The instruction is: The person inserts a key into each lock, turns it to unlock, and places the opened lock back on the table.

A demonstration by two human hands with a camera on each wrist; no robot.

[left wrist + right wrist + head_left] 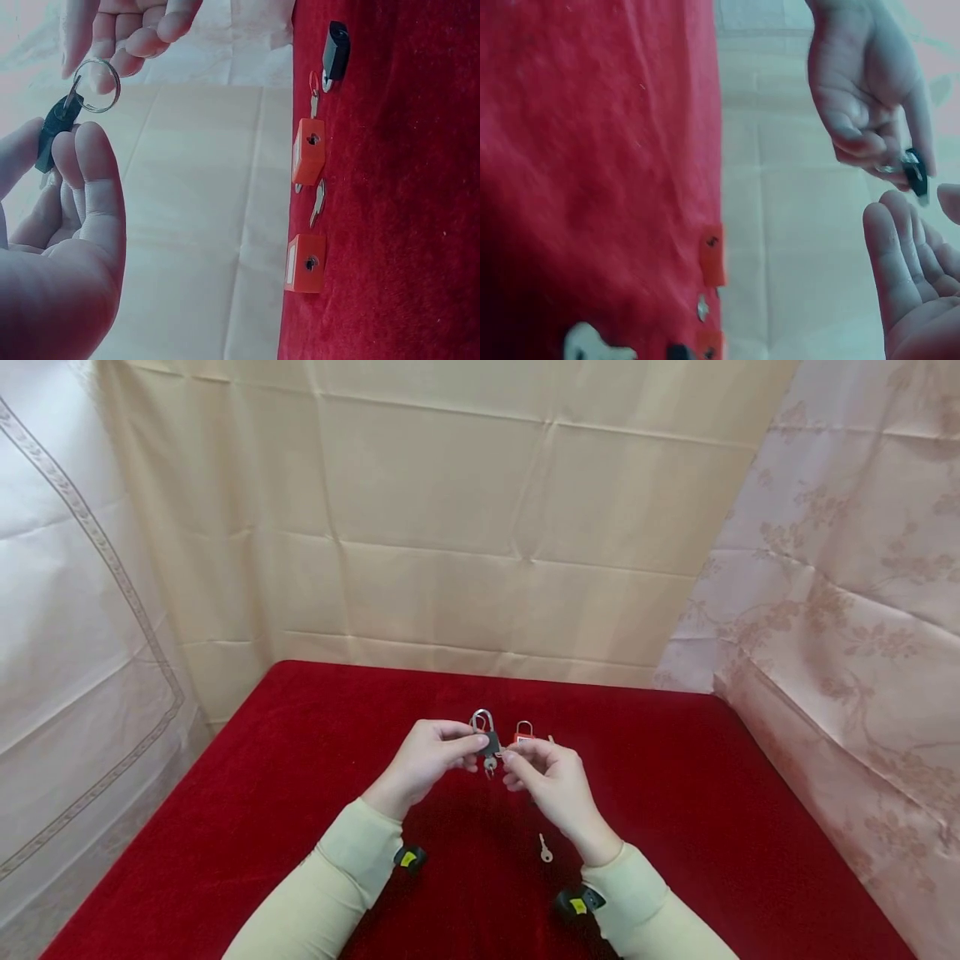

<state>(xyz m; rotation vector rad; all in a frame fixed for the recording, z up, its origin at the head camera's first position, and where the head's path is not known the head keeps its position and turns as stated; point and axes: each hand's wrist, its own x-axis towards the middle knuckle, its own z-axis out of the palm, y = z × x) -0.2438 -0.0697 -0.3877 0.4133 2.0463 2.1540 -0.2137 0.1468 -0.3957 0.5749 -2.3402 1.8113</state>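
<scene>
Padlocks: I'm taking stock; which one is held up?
The dark padlock in the left hand; two orange padlocks and a black padlock rest on the table.

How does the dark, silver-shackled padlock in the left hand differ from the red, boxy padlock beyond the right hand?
The dark padlock is held up; the red padlock lies on the table. The dark one bears a silver key; the red one's keyhole is bare. Both have silver shackles.

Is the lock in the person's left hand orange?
No, the left hand holds a dark padlock, while the orange padlocks are down on the red cloth.
</scene>
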